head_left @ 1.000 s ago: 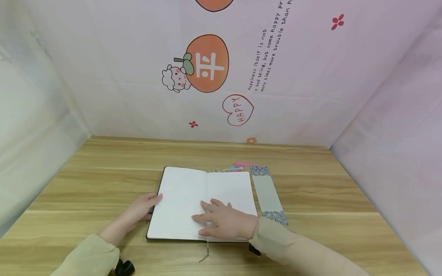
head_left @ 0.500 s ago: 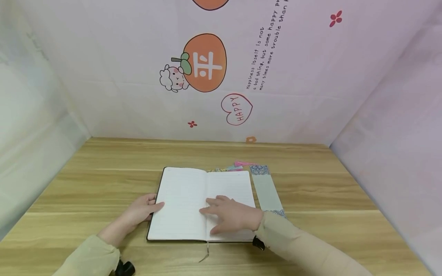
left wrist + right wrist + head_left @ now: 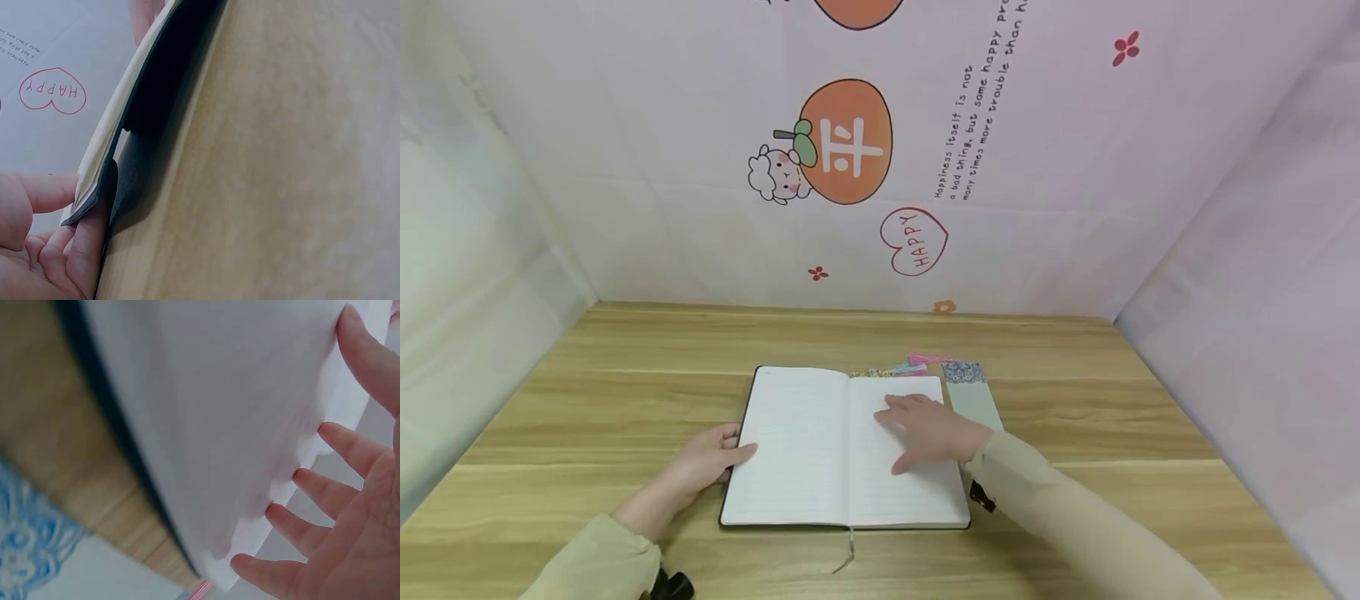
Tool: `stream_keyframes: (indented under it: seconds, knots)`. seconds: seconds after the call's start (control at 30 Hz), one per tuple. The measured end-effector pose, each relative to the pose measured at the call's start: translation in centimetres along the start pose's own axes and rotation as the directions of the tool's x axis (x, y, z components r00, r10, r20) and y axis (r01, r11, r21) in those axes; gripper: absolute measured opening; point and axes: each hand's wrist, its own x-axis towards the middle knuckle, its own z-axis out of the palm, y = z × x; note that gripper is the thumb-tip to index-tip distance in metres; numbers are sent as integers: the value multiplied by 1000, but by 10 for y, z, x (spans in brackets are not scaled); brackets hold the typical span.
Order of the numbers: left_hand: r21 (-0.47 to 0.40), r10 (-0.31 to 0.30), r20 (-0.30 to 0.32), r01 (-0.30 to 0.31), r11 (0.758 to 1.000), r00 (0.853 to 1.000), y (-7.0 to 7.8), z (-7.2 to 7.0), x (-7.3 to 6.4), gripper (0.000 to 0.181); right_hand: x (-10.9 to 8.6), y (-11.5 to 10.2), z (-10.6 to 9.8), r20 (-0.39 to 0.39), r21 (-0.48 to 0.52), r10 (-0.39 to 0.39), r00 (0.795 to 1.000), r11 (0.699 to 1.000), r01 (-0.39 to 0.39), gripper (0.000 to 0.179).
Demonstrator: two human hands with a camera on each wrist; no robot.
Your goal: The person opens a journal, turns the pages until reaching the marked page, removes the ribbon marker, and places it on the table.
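Note:
An open notebook (image 3: pixel 793 450) with faintly lined white pages and a dark cover lies on the wooden table. My left hand (image 3: pixel 703 457) holds its left edge. In the left wrist view, the thumb (image 3: pixel 53 190) lies over the pages and curled fingers (image 3: pixel 87 256) sit under the raised cover. Over the right-hand page is my right hand (image 3: pixel 934 429), fingers spread. In the right wrist view its fingertips (image 3: pixel 303 477) are at the page surface; how firmly they press I cannot tell. A grey ribbon (image 3: pixel 852 550) hangs from the spine.
Right of the notebook lies a pale bookmark (image 3: pixel 973 400) with a blue patterned end, partly hidden by my right arm. Pink (image 3: pixel 932 359) and pale blue tassels lie behind the notebook. A printed cloth (image 3: pixel 1037 250) forms the back wall; plain cloth stands at both sides.
My right hand has moved from the middle fold rightward and farther back over the right page. My left hand stays at the left edge, its thumb now a little farther onto the page.

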Motion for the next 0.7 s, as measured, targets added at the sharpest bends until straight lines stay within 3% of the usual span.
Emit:
stream_keyframes:
  seconds: [0.13, 0.43, 0.7]
  knots:
    - [-10, -4, -2, 4, 1000, 1000, -1, 1, 0, 53, 5, 14, -2, -34, -29, 54, 998, 998, -55, 76]
    - [-9, -16, -13, 16, 1000, 1000, -1, 1, 0, 54, 11, 29, -11, -77, 27, 137, 988, 990, -135, 80]
    - [-8, -9, -6, 9, 1000, 1000, -2, 0, 1, 54, 18, 40, -18, -51, 23, 182, 982, 983, -181, 97]
